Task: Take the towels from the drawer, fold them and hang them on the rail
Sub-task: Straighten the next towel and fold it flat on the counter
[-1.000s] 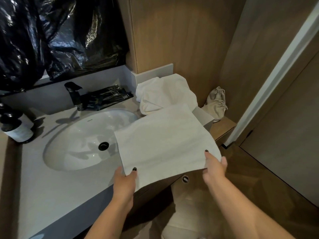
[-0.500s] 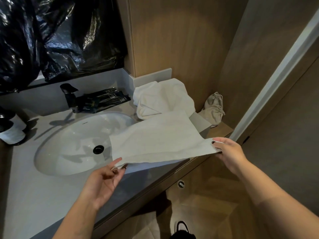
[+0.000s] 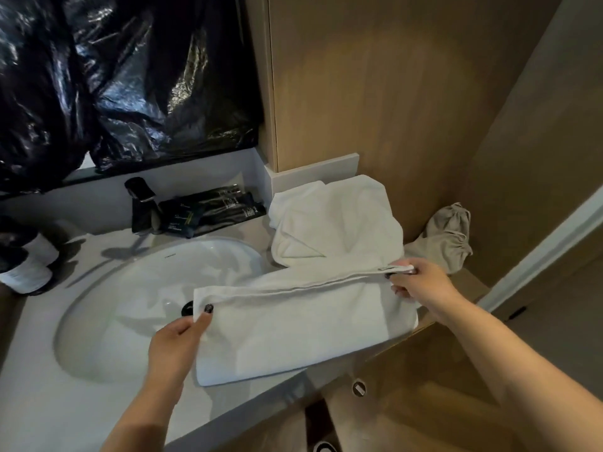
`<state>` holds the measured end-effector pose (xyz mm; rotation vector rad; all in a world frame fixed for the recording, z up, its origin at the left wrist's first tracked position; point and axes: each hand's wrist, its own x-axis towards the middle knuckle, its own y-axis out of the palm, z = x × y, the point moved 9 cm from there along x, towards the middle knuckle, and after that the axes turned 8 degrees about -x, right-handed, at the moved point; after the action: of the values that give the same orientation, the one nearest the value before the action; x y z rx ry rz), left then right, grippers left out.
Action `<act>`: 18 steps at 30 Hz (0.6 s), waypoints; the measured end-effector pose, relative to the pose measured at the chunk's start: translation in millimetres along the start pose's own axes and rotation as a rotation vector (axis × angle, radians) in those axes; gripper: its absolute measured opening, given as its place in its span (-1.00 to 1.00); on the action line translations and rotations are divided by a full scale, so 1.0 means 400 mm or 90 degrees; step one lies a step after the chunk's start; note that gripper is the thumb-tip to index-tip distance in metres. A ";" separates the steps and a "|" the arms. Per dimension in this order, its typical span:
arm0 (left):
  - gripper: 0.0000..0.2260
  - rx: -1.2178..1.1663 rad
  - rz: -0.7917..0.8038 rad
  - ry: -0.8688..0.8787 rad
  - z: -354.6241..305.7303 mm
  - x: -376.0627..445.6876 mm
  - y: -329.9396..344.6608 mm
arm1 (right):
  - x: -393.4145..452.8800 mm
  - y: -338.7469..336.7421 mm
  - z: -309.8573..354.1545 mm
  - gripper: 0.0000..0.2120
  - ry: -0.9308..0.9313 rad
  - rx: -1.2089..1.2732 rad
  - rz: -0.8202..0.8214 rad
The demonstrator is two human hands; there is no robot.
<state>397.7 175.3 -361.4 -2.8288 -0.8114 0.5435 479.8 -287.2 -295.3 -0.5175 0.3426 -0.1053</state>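
Grey vanity counter [image 3: 49, 396] fills the lower left of the frame, giving a flat bed for folding. At lower centre the left hand [image 3: 176, 340] pinches the near-left corner of the white towel [image 3: 303, 324] between thumb and curled fingers, while at centre right the right hand [image 3: 421, 282] pinches the opposite end of the same doubled edge, fingers curled round it. Held at both ends, the edge stretches taut, probably so the layers line up and the fold lies square. This towel rests partly on the counter and partly over the rim of the oval sink [image 3: 137, 288], its lower edge near the counter's front. Just above it, against the wooden wall, a heap of white towels [image 3: 336, 226] waits unfolded, likely parked within reach. Right of the heap sits a beige drawstring bag [image 3: 450, 236]. Further up-left stand the black tap [image 3: 140, 203] and dark sachets [image 3: 212, 210]. No rail is in view.
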 end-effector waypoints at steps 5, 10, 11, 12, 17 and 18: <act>-0.69 0.116 -0.015 -0.002 0.010 0.104 0.073 | 0.149 0.044 0.021 -0.72 -0.124 -0.218 -0.058; -0.61 0.152 0.001 -0.028 0.036 0.151 0.141 | 0.243 0.107 -0.033 -0.82 -0.105 -0.177 -0.039; -0.61 0.155 0.004 -0.032 0.035 0.156 0.147 | 0.248 0.111 -0.049 -0.76 -0.089 -0.131 -0.035; -0.60 0.153 0.003 -0.035 0.035 0.161 0.151 | 0.250 0.110 -0.055 -0.64 -0.096 -0.098 -0.034; -0.66 0.126 -0.004 0.056 -0.009 0.153 0.158 | 0.234 0.091 -0.039 -0.65 -0.230 -0.156 -0.023; -0.67 0.127 0.009 0.064 -0.013 0.151 0.160 | 0.231 0.088 -0.036 -0.70 -0.254 -0.184 -0.018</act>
<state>478.4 153.6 -390.1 -2.6563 -0.6789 0.4530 562.1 -280.4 -351.8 -0.8136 -0.0424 0.0232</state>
